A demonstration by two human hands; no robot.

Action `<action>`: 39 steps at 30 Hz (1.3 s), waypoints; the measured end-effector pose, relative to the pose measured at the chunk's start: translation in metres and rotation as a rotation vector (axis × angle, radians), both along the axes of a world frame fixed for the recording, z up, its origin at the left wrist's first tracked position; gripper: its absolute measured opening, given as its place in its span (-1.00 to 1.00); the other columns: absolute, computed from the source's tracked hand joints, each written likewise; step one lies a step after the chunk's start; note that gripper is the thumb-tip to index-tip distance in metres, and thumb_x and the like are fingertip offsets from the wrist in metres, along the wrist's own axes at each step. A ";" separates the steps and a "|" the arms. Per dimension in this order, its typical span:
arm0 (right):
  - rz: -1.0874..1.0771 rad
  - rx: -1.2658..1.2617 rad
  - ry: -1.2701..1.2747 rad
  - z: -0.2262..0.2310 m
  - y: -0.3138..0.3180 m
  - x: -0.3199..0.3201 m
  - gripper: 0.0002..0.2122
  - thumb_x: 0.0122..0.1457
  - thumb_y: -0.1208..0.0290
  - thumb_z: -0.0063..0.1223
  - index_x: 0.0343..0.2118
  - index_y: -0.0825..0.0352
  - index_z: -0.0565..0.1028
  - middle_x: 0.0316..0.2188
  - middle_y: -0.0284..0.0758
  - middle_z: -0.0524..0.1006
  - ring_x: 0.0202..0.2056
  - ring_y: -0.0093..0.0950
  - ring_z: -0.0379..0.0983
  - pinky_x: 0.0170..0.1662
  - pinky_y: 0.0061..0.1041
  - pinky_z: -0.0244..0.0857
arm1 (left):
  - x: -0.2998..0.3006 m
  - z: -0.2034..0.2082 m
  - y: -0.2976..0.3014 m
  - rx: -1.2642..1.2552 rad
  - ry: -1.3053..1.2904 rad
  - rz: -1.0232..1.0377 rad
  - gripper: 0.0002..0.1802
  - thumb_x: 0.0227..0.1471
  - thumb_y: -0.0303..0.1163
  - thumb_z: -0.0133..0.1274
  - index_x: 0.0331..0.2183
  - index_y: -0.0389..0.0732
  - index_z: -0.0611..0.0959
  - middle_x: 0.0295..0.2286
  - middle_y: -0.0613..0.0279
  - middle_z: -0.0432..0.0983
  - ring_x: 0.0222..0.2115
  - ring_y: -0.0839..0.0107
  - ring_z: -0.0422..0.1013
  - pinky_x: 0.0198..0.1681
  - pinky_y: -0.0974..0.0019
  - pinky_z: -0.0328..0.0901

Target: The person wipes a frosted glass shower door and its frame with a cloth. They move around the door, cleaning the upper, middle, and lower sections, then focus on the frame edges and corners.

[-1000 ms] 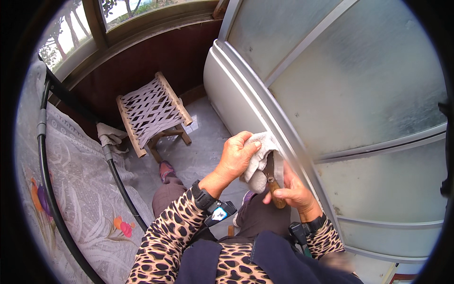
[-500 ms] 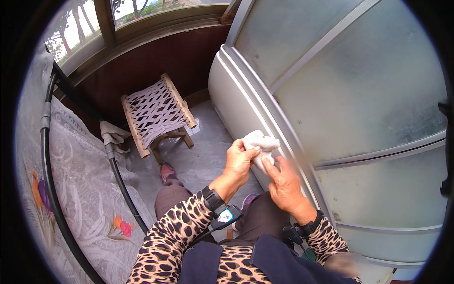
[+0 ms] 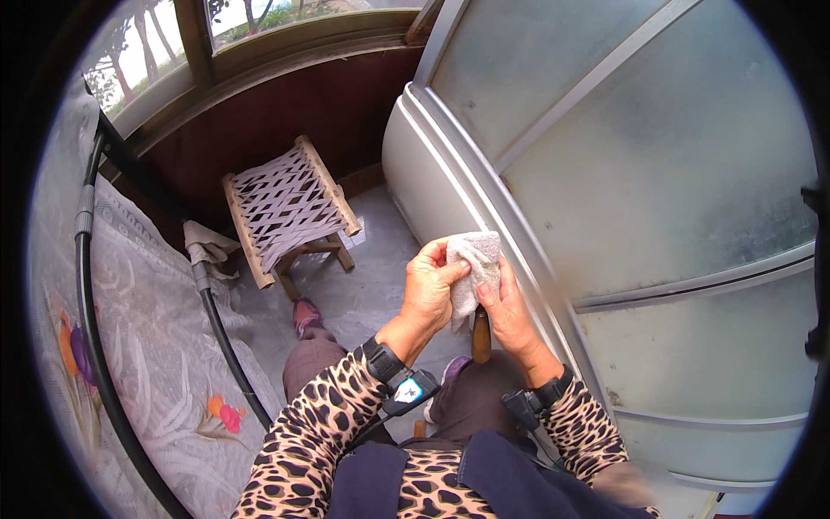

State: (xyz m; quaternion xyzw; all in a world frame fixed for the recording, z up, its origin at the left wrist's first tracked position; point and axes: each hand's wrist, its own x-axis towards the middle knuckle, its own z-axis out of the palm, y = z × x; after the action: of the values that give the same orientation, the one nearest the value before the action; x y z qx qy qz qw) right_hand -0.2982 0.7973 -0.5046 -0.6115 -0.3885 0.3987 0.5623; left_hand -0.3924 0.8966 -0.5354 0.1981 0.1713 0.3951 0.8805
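I had the pale cloth (image 3: 474, 249) gathered between both hands, out in front of my body and just left of the white panel (image 3: 432, 164). My left hand (image 3: 428, 287) gripped its left side, thumb pressed on the near face and fingers curled behind. My right hand (image 3: 510, 318) pinched it from the right, the thumb flat on its lower part; how its other fingers lay behind, I could not tell.

A tool (image 3: 481, 322) was tucked into the fold, its far end hidden, and only the wooden handle (image 3: 481, 344) and a little dark metal showed below, pointing near, toward my right thigh (image 3: 488, 385). Whether my right palm touched the handle or only lay just beside it, I could not make out.

I judged this the rubbing step: cloth folded round the metal, thumbs bearing on it. A further stroke seemed to call for a steady right-hand hold on the tool, the left drawing the cloth along, and care for any edge hidden beneath.

The stool (image 3: 290, 208) stood far left, well apart from my hands, and the lace (image 3: 156, 346) hung nearer, at my left.
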 end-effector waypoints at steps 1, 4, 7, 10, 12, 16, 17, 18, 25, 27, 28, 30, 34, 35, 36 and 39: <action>-0.004 -0.031 0.099 -0.005 -0.005 -0.002 -0.48 0.31 0.27 -0.10 0.23 0.42 0.08 0.08 -0.30 0.31 0.10 -0.52 0.21 0.18 -0.49 0.06 | 0.001 -0.001 0.001 -0.028 -0.004 0.013 -0.69 -0.02 -0.72 0.01 -0.17 -0.34 0.53 -0.26 0.18 0.54 -0.25 0.45 0.47 -0.13 0.38 0.39; -0.011 -0.102 0.346 -0.014 -0.016 -0.012 -0.50 0.31 0.21 -0.11 0.20 0.38 0.12 0.07 -0.33 0.33 0.09 -0.55 0.24 0.16 -0.50 0.09 | 0.006 -0.004 0.002 -0.020 -0.003 0.046 -0.68 0.05 -0.68 -0.05 -0.10 -0.36 0.47 -0.23 0.16 0.52 -0.22 0.43 0.46 -0.09 0.36 0.38; -0.038 -0.027 0.373 -0.012 -0.019 -0.020 -0.61 0.31 0.18 -0.13 0.08 0.33 0.25 -0.13 -0.34 0.46 -0.17 -0.56 0.43 -0.10 -0.53 0.35 | 0.012 -0.003 -0.003 0.111 0.142 0.179 -0.70 0.14 -0.60 -0.10 -0.05 -0.36 0.42 -0.19 0.15 0.48 -0.19 0.45 0.43 -0.08 0.37 0.36; 0.000 -0.257 0.466 0.002 -0.014 -0.015 -0.65 0.32 0.22 -0.15 0.05 0.33 0.27 -0.29 -0.31 0.51 -0.42 -0.53 0.49 -0.39 -0.55 0.40 | 0.012 -0.001 -0.006 0.079 0.078 0.133 -0.65 0.22 -0.45 -0.12 0.03 -0.30 0.36 -0.13 0.20 0.43 -0.13 0.48 0.37 -0.02 0.38 0.31; 0.023 -0.251 0.506 0.012 -0.006 -0.009 -0.74 0.31 0.19 -0.14 -0.15 0.30 0.36 -0.51 -0.32 0.50 -0.64 -0.53 0.42 -0.62 -0.59 0.31 | 0.008 0.001 -0.007 0.014 0.022 0.025 -0.55 0.24 -0.43 -0.16 0.13 -0.22 0.23 -0.05 0.19 0.38 -0.09 0.47 0.35 0.00 0.37 0.29; 0.022 -0.299 0.540 0.029 0.010 0.005 -0.72 0.27 0.23 -0.04 -0.18 0.39 0.39 -0.47 -0.25 0.54 -0.57 -0.50 0.49 -0.57 -0.54 0.39 | 0.000 0.005 0.003 0.065 -0.097 0.018 -0.55 0.16 -0.56 -0.14 0.10 -0.24 0.30 -0.06 0.19 0.41 -0.08 0.45 0.37 0.01 0.34 0.29; -0.002 -0.237 0.484 0.027 0.017 0.004 -0.74 0.26 0.26 -0.01 -0.17 0.39 0.40 -0.45 -0.27 0.54 -0.54 -0.53 0.50 -0.52 -0.55 0.41 | -0.001 0.005 0.009 0.068 -0.087 0.052 -0.57 0.15 -0.58 -0.14 0.08 -0.25 0.33 -0.07 0.19 0.43 -0.09 0.44 0.38 0.01 0.34 0.29; 0.005 -0.149 0.460 0.028 0.018 0.006 -0.75 0.25 0.30 0.01 -0.16 0.40 0.40 -0.43 -0.30 0.54 -0.50 -0.55 0.51 -0.48 -0.57 0.42 | -0.001 0.005 0.015 0.052 -0.060 0.075 -0.59 0.14 -0.59 -0.14 0.05 -0.27 0.37 -0.08 0.19 0.45 -0.09 0.44 0.39 0.00 0.34 0.30; -0.013 -0.143 0.091 0.013 0.020 0.013 -0.44 0.15 0.38 0.14 0.18 0.36 0.20 0.00 -0.22 0.38 -0.06 -0.49 0.40 -0.07 -0.52 0.33 | -0.009 -0.012 0.049 -0.501 -0.298 0.003 -0.70 0.22 -0.49 -0.27 -0.05 -0.27 0.45 -0.16 0.11 0.48 -0.15 0.20 0.44 -0.02 0.10 0.36; 0.048 0.021 -0.378 0.004 0.028 0.006 -0.25 0.06 0.29 0.22 0.26 0.33 0.05 0.12 -0.17 0.22 0.06 -0.37 0.29 0.05 -0.41 0.25 | -0.006 -0.014 0.049 -0.533 -0.246 0.013 -0.72 0.24 -0.45 -0.24 -0.07 -0.28 0.46 -0.18 0.11 0.48 -0.16 0.19 0.44 -0.05 0.09 0.38; 0.082 0.075 -0.577 -0.001 0.033 0.000 -0.15 0.02 0.24 0.26 0.30 0.31 -0.03 0.18 -0.14 0.15 0.13 -0.30 0.24 0.10 -0.35 0.21 | -0.004 -0.014 0.047 -0.526 -0.190 0.039 -0.73 0.24 -0.43 -0.23 -0.08 -0.28 0.46 -0.18 0.10 0.48 -0.17 0.20 0.44 -0.06 0.09 0.39; 0.171 0.089 -0.610 -0.008 0.048 -0.007 0.05 -0.08 0.05 0.32 0.32 0.31 -0.20 0.26 -0.06 -0.07 0.24 -0.15 0.03 0.23 -0.23 0.02 | -0.001 -0.012 0.045 -0.525 -0.178 0.053 -0.74 0.25 -0.41 -0.22 -0.09 -0.29 0.46 -0.19 0.10 0.48 -0.18 0.21 0.44 -0.07 0.11 0.39; 0.143 0.185 -0.620 -0.012 0.076 -0.020 0.03 -0.08 -0.10 0.27 0.27 0.42 -0.10 0.21 -0.04 0.04 0.23 -0.12 0.01 0.25 -0.20 -0.05 | -0.001 -0.003 0.042 -0.275 -0.059 0.054 -0.65 0.26 -0.35 -0.19 0.02 -0.28 0.41 -0.10 0.14 0.43 -0.08 0.31 0.39 0.01 0.28 0.31; 0.140 0.170 -0.472 -0.010 0.080 -0.022 0.02 -0.08 -0.11 0.26 0.26 0.43 -0.08 0.20 -0.04 0.06 0.22 -0.14 0.01 0.25 -0.19 -0.06 | -0.002 -0.001 0.043 -0.224 -0.097 0.072 -0.65 0.26 -0.36 -0.19 0.03 -0.27 0.40 -0.09 0.15 0.42 -0.07 0.32 0.38 0.02 0.28 0.30; 0.137 0.156 -0.311 -0.008 0.083 -0.024 0.00 -0.07 -0.12 0.25 0.24 0.45 -0.05 0.19 -0.04 0.08 0.22 -0.16 0.01 0.24 -0.19 -0.06 | -0.003 0.001 0.043 -0.225 -0.142 0.083 -0.64 0.25 -0.36 -0.18 0.05 -0.26 0.38 -0.08 0.16 0.42 -0.05 0.34 0.38 0.02 0.29 0.30; 0.034 0.170 -0.189 0.002 0.094 -0.026 -0.32 0.11 0.18 0.18 0.16 0.43 0.10 0.06 -0.16 0.29 0.10 -0.36 0.21 0.15 -0.36 0.11 | -0.005 0.006 0.046 -0.080 -0.217 0.091 -0.64 0.25 -0.38 -0.19 0.05 -0.26 0.38 -0.09 0.19 0.43 -0.03 0.35 0.36 0.06 0.28 0.27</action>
State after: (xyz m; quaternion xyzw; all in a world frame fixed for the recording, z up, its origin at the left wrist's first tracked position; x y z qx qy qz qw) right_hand -0.3246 0.8911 -0.5026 -0.5900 -0.4824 0.3143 0.5660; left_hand -0.3973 0.9430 -0.5299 0.1109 0.0992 0.4469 0.8821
